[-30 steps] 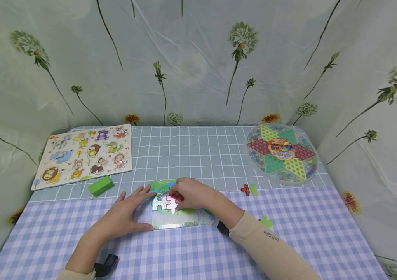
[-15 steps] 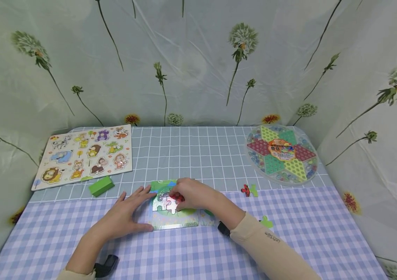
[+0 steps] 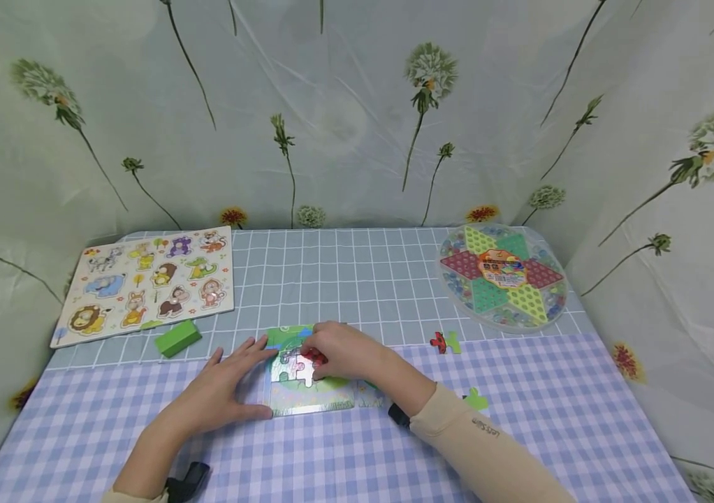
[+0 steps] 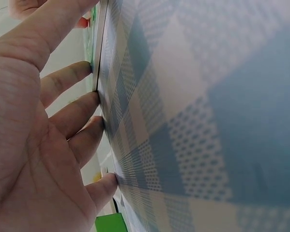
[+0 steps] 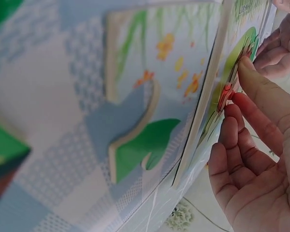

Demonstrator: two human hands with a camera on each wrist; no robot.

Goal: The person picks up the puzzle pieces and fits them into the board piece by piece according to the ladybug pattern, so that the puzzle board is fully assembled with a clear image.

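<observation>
A jigsaw puzzle board [image 3: 313, 405] with a green and pink picture lies flat on the checked cloth. My left hand [image 3: 221, 388] has its fingers spread, with thumb and fingertips at the board's left edge; the left wrist view shows the fingertips [image 4: 89, 99] touching down along that edge. Over the board's upper middle, my right hand [image 3: 347, 353] pinches a red puzzle piece [image 3: 313, 355] between thumb and fingers. In the right wrist view the red piece [image 5: 225, 94] sits at the board's surface, partly covered by the fingers.
A loose puzzle piece [image 5: 193, 53] lies beside the board's right side. Farther right are a red-and-green piece [image 3: 439, 342] and a green one [image 3: 475, 399]. An animal peg board [image 3: 162, 314], a green block [image 3: 177, 338] and a round Chinese checkers set [image 3: 501, 300] stand behind.
The head view has shifted slightly, so everything appears a little farther left. Both hands keep nearly the same pose at the board.
</observation>
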